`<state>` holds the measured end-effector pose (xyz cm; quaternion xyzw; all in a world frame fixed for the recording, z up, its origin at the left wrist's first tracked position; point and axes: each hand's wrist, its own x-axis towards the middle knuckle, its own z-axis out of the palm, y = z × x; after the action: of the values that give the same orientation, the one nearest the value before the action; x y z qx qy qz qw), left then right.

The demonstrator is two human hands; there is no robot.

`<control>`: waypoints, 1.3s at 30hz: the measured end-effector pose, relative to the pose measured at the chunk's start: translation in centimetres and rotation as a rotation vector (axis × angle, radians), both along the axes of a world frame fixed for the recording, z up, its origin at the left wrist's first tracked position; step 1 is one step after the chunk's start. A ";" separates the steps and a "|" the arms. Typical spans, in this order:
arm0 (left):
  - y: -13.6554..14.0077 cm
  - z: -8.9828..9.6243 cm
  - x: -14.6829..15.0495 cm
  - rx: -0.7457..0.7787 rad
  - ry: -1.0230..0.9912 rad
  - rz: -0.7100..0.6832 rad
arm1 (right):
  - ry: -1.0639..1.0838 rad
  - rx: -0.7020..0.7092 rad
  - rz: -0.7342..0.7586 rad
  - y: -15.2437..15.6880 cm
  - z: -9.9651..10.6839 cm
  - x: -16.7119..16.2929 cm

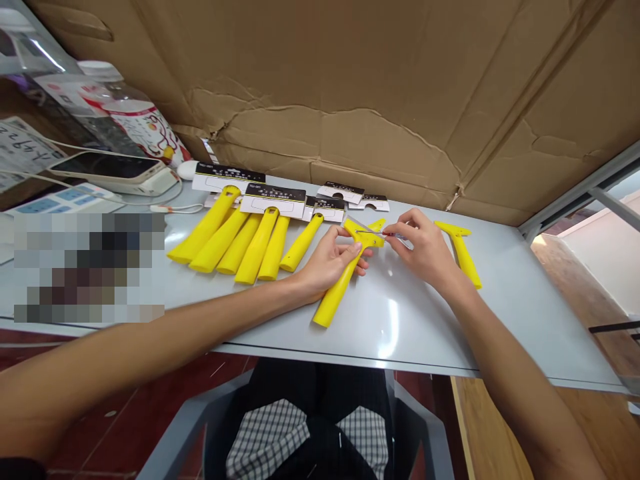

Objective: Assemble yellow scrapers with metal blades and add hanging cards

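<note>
My left hand is closed around a yellow T-shaped handle, tilted with its forked head up and its butt end down near the table. A pale, see-through strip shows along the head. My right hand pinches a small screwdriver, whose thin metal shaft points left across the head. Whether its tip sits in a screw is too small to tell. Another yellow T-shaped handle lies on the table to the right of my right hand. Left of my left hand lie several yellow handles with black-and-white cards at their upper ends.
Behind the white table stands a brown cardboard wall. Plastic bottles, a phone, cables and a power strip crowd the left end. More cards lie at the back. A blurred-out patch covers part of the left side.
</note>
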<state>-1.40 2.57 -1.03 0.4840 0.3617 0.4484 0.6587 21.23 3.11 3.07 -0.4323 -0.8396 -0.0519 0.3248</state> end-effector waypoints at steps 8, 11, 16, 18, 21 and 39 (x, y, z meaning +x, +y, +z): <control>-0.2 0.4 0.1 0.029 0.056 0.003 | -0.175 0.242 -0.052 -1.0 0.7 -0.5; -0.3 0.4 0.1 0.027 0.059 -0.003 | -0.220 0.324 -0.076 -1.5 1.1 -1.1; -0.2 0.2 0.1 0.042 0.063 -0.019 | -0.314 0.407 -0.093 -2.2 1.7 -1.7; -0.1 0.1 0.1 0.041 0.064 -0.018 | -0.345 0.440 -0.086 -2.4 1.9 -1.8; -0.1 0.0 0.2 0.047 0.054 -0.018 | -0.329 0.474 -0.045 -2.5 2.1 -1.8; -0.1 -0.1 -0.2 0.035 -0.023 -0.025 | 0.257 0.277 0.205 -1.8 1.9 -1.6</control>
<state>-1.65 2.49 -1.08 0.4946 0.3403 0.4518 0.6599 19.61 1.29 4.95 -0.2990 -0.8157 -0.0782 0.4891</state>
